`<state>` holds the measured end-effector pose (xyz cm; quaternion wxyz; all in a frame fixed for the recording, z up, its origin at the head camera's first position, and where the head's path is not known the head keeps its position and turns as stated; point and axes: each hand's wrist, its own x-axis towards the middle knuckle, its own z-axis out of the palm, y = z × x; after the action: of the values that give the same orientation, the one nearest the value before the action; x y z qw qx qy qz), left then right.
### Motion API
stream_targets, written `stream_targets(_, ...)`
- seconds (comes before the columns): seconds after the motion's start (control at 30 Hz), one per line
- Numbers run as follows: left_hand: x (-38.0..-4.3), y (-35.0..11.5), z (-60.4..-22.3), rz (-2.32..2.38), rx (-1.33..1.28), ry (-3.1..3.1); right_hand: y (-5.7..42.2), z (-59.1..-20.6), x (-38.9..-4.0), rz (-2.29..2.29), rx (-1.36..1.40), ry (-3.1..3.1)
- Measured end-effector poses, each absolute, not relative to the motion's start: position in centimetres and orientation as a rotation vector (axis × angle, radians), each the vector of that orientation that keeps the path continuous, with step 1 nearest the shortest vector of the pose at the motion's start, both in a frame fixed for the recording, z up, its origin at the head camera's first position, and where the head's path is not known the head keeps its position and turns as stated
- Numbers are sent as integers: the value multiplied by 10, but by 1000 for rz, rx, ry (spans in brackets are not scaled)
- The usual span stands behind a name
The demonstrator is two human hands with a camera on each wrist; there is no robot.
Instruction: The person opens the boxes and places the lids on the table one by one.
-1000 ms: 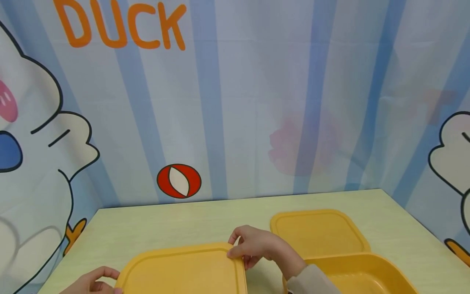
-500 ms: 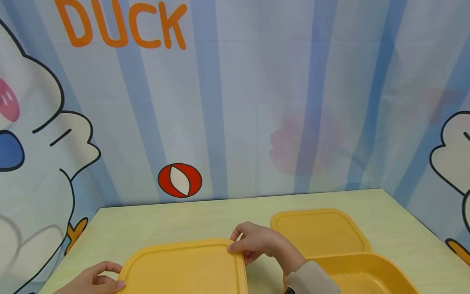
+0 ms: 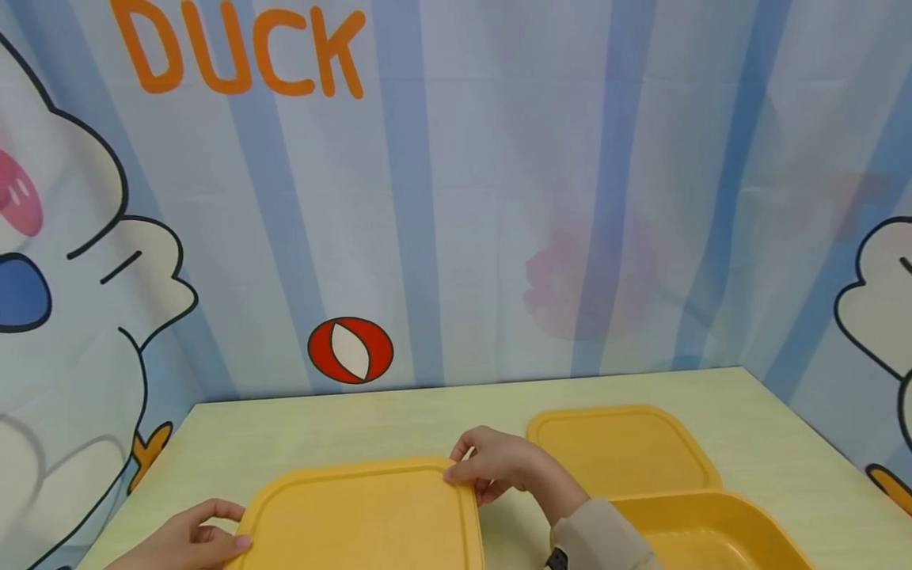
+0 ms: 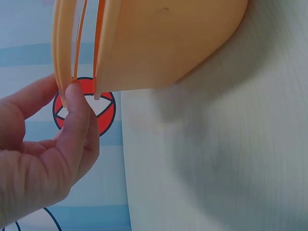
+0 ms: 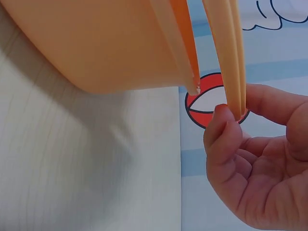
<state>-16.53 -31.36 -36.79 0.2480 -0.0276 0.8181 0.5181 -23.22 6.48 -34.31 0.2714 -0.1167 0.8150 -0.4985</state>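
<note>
A yellow plastic lid [image 3: 363, 518] spans the space between my two hands. My left hand [image 3: 188, 538] pinches its left edge between thumb and fingers. At its far right corner, my right hand [image 3: 499, 467] pinches the rim, thumb on top. Both wrist views show a yellow container [image 4: 168, 45] right beneath the lid [image 4: 61, 48], its walls rounding toward the base. A narrow gap separates the container's rim [image 5: 175, 48] from the lid [image 5: 228, 53] along the parts in view. The head view hides this container under the lid.
To the right stands another yellow container [image 3: 701, 546], open at the top, partly behind my right sleeve [image 3: 606, 538]. Just behind it a second yellow lid [image 3: 620, 451] lies flat on the pale table [image 3: 321, 431]. A printed curtain [image 3: 492, 198] hangs along the table's back edge.
Both hands and the lid have shifted slightly away from me, up in the head view. The grip of each hand stays the same. The other container and lid have not moved.
</note>
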Motion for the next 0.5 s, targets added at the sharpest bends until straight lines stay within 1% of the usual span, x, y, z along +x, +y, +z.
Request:
stream_targets(0.23, -168, -310, -367, 1445, -103, 2201, 63, -347, -237, -1335, -273, 2219)
stream_targets(0.5, -173, -303, -365, 1479, -215, 2220, 61, -351, -240, -1378, -264, 2231)
